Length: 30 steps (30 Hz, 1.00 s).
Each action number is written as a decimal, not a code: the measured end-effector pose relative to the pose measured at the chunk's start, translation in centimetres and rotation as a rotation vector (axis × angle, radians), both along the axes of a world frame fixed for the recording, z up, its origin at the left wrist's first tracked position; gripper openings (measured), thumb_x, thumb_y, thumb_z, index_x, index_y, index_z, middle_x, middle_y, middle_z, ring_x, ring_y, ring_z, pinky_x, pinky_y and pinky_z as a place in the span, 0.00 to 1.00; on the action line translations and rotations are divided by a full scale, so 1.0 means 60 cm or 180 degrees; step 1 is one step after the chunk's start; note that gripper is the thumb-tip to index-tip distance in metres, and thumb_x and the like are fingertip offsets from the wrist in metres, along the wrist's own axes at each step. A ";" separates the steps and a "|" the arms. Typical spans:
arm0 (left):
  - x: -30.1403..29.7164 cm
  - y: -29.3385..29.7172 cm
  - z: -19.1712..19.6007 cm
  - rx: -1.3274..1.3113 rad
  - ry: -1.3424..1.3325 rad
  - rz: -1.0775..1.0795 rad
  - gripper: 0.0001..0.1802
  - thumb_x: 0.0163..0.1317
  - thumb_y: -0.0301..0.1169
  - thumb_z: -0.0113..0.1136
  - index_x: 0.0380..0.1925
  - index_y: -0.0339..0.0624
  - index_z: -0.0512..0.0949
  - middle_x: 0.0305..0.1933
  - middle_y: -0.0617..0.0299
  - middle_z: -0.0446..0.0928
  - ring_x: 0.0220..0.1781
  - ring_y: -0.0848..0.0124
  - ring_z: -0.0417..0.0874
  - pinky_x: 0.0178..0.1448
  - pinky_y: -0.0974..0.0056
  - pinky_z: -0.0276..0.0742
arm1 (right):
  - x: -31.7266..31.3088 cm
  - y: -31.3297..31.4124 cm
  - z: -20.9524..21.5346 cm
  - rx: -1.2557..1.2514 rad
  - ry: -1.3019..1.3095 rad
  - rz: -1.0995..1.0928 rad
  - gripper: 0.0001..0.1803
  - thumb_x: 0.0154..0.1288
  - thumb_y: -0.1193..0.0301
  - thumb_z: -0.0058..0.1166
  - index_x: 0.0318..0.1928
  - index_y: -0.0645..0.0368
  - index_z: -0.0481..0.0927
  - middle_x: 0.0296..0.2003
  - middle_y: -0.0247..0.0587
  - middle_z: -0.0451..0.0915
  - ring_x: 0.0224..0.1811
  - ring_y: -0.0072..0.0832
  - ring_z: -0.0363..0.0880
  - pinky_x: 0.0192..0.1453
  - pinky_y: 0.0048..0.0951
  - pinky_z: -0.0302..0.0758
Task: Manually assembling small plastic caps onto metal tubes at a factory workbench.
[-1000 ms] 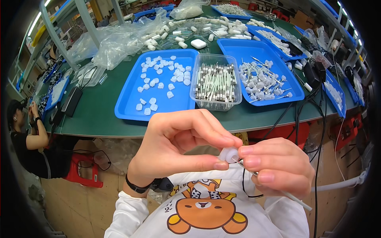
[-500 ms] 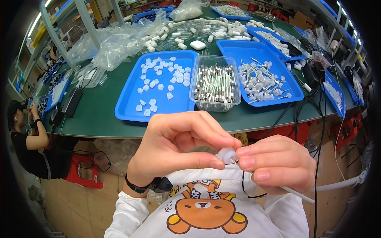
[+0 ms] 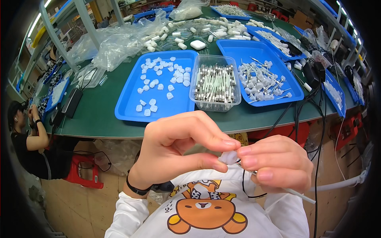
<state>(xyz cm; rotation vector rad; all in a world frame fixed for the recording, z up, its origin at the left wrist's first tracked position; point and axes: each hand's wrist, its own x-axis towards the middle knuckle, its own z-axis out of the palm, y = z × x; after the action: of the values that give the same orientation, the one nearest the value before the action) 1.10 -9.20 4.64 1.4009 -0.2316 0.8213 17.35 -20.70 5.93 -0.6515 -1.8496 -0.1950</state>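
Note:
Between the thumb and index finger of my left hand [image 3: 178, 148] is a small translucent white plastic cap [image 3: 228, 157]. My right hand [image 3: 276, 162] pinches a thin pale rod [image 3: 299, 195], whose tail sticks out below the fingers toward the lower right. The rod's front end points at the cap, and my right fingertips hide whether it is inside. Both hands are in front of my chest, nearer than the table edge. On the table beyond, a blue tray [image 3: 122, 107] holds loose caps [image 3: 153, 102] like this one.
A clear plastic box [image 3: 195, 104] of thin rods stands between the cap tray and another blue tray [image 3: 285, 97] with capped rods. White cylinders [image 3: 182, 46] and plastic bags [image 3: 119, 43] lie farther back. Black cables [image 3: 303, 115] hang at the right. A person [image 3: 27, 139] sits at the left.
The cap has turned in my left fingers, so its side shows more than its end. My left hand has shifted slightly, and the right fingers have moved a little around the rod.

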 end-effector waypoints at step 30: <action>-0.016 -0.027 0.023 0.0980 0.0510 0.1425 0.13 0.43 0.18 0.68 0.32 0.34 0.82 0.31 0.54 0.81 0.33 0.68 0.83 0.36 0.70 0.78 | -0.015 0.007 -0.021 -0.2078 0.2994 0.1551 0.09 0.60 0.85 0.47 0.43 0.73 0.71 0.37 0.55 0.78 0.43 0.36 0.79 0.46 0.35 0.79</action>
<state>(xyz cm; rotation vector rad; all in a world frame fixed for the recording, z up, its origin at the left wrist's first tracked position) 0.15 -10.82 6.02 1.8359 0.0903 1.0629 16.43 -20.25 4.64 -0.5525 -1.0583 0.9248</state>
